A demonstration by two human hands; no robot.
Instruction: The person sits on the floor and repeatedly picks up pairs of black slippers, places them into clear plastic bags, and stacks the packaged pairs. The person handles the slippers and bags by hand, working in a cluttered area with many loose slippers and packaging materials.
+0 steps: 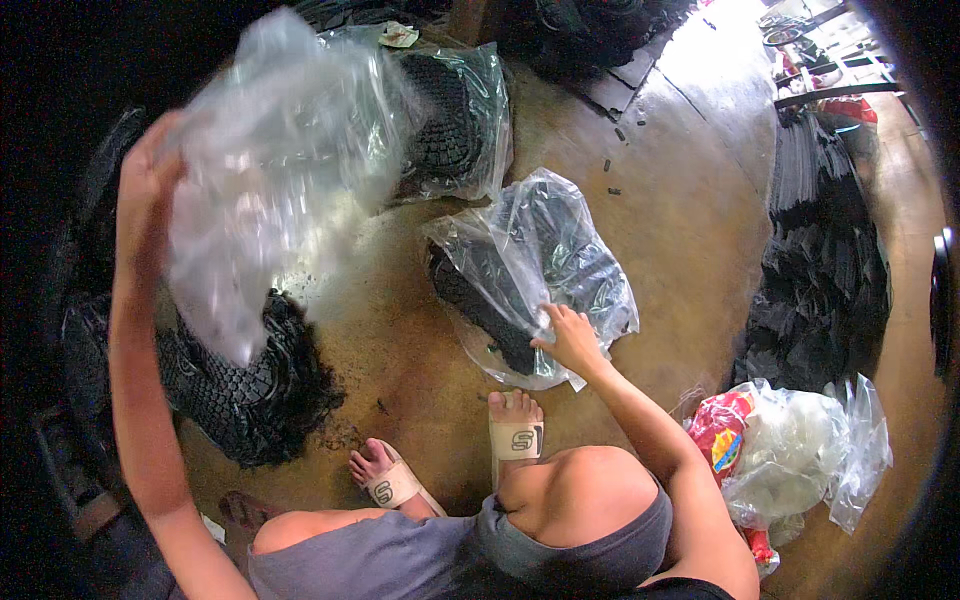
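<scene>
Raised at the far left, my left hand [152, 165] is closed on a large clear plastic bag [285, 170], which is blurred by motion and hangs down in a long loose sheet. My right hand [574, 342] reaches forward with fingers stretched out. Its fingertips lie at the near right side of a clear bag on the floor [590, 255]. Inside that bag sits a stack of black textured pieces [475, 290], seen through the plastic. Below the raised bag lies a pile of black textured pieces with frayed edges [245, 380].
Another clear bag of black textured pieces [450, 115] stands behind. A long heap of black strips [825, 260] runs along the right. Near my right elbow lie crumpled clear plastic [790, 460] and a red packet [718, 428]. Small black scraps dot the brown floor [690, 250].
</scene>
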